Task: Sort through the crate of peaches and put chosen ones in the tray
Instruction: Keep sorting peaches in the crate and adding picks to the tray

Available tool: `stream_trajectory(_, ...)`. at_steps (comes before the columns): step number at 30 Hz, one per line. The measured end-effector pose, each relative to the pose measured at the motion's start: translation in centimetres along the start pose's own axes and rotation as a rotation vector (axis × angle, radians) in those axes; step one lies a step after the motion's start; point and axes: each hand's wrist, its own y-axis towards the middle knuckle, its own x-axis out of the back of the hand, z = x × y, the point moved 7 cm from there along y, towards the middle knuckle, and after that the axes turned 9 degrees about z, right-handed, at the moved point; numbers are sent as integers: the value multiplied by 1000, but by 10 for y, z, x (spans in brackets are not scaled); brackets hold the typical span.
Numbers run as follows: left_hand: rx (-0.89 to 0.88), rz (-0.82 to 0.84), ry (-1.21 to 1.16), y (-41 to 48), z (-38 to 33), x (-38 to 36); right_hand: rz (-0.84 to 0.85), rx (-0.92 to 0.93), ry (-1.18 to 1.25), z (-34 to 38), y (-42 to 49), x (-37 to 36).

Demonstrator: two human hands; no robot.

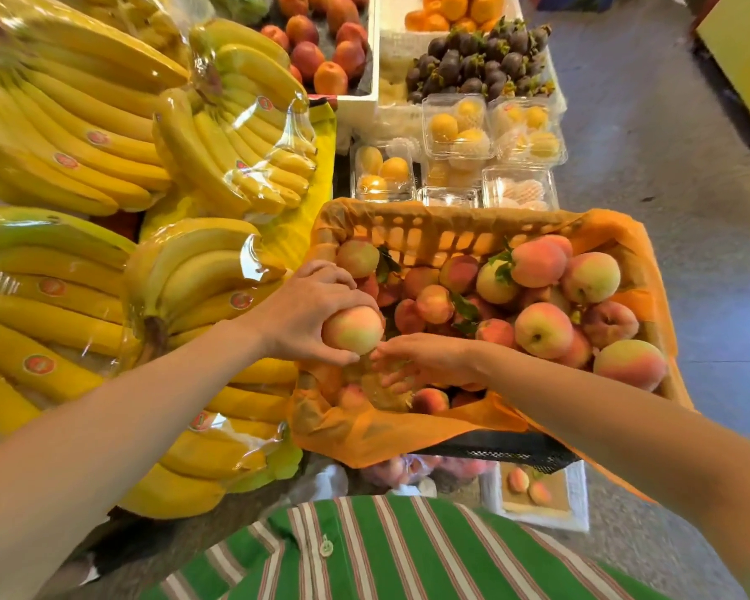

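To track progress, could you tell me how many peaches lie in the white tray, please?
2 in the tray: one peach leftward, second peach right beside it; the crate may hide more.

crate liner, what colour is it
Orange; the crate liner shows best in the head view.

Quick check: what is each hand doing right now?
Left hand: grips a peach over the crate.
Right hand: open, fingers relaxed, holding nothing.
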Motion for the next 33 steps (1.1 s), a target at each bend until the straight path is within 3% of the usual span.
stream_trajectory(5,-26,7,-29,-8,2,-2,99,-160,-117,-21,35,-19)
stream_trajectory(13,34,15,-165,-8,12,0,122,-209,-196,-25,51,-22)
stream_trajectory(19,41,29,-175,-9,12,0,102,-124,-188,-16,47,-27)
stream_trajectory(25,46,35,-182,-9,11,1,90,-172,-286,-11,43,-19)
stream_trajectory(33,50,21,-176,-9,10,4,62,47,-151,41,-28,5)
